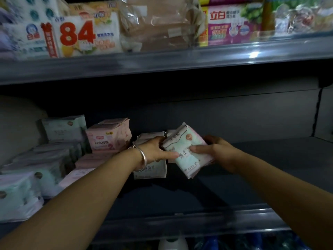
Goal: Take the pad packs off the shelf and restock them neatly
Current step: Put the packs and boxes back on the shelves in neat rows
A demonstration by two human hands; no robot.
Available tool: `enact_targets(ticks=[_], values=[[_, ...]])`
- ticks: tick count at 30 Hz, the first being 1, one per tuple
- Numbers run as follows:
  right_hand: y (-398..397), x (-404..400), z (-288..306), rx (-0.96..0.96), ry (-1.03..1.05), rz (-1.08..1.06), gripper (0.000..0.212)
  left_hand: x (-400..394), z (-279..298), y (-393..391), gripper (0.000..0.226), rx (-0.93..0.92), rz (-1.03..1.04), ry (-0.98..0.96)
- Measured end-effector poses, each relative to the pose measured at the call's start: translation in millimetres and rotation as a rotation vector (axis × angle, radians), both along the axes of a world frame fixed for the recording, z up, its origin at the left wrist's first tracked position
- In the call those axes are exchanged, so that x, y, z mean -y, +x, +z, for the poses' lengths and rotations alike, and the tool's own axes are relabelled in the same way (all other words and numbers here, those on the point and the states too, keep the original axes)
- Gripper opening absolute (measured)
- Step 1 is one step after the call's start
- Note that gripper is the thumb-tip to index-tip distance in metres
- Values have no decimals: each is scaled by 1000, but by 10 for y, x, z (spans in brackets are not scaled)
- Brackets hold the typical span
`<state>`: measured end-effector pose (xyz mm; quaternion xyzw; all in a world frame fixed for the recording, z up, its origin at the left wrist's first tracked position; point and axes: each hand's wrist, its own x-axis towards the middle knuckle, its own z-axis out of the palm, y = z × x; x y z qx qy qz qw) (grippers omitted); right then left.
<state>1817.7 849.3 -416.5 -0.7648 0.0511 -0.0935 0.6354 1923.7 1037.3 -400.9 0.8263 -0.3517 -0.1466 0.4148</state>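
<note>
Both my hands hold a small stack of pale green and pink pad packs point(186, 147), tilted, above the middle of the dark shelf point(261, 159). My left hand point(157, 150), with a silver bangle on the wrist, grips the stack's left edge. My right hand point(216, 150) grips its right side, thumb across the front. Behind and below them stand white pad packs point(151, 170). Pink packs point(108, 138) and green packs point(63, 130) are stacked to the left.
More pale packs point(21, 193) lie piled at the shelf's left front. The upper shelf point(162, 64) carries soap and detergent packages. A metal front rail point(198, 222) edges the dark shelf. Bottles show on the level below.
</note>
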Motion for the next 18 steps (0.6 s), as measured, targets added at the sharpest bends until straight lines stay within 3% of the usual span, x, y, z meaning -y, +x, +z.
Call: enact_targets(ticks=[1,3,5,8,10,13,18], values=[[-18,-5,-2,33,9,15,47,-7,10,-19,52,-134,-22,-104],[-30,-11,0,115,-55,7,55,-25,65,-21,68,-424,-38,-246],[-35,-41,9,233,-328,-64,60,-40,132,-10,74,-616,-2,-293],[-3,-119,-19,480,-836,-160,64,-21,174,-22,71,-687,110,-322],[-4,-151,-28,557,-925,-117,65,13,165,-28,57,-639,161,-328],[-63,-115,21,465,-674,-40,69,6,169,-15,35,-474,201,-394],[-66,32,70,251,-13,-83,41,18,200,-64,45,-370,87,-468]])
